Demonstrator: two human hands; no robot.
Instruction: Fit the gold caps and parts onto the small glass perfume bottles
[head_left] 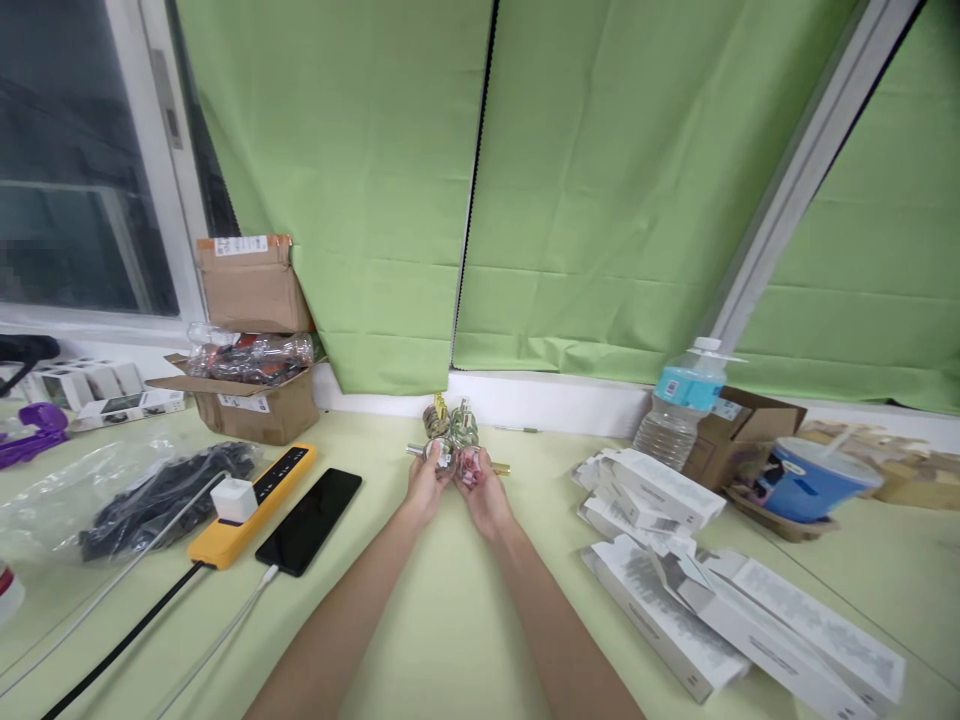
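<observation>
Shiny pink-and-green floral-patterned pieces (470, 466) partly covered by left bare hand (425, 488) and right bare hand (486, 498), too small to identify; red-and-white rounded container (9, 594) and purple plastic item (46, 420) cut off by left edge.

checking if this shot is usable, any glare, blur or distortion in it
Head view: faint glare on the clear plastic bag; wide-angle distortion seems to lean the blue cup outward; small patterned pieces at the left hand and right hand lack crisp detail; pixelated patch on the dark window.

Pink floral piece (470, 465), whitish floral piece (444, 458), held close together
</observation>
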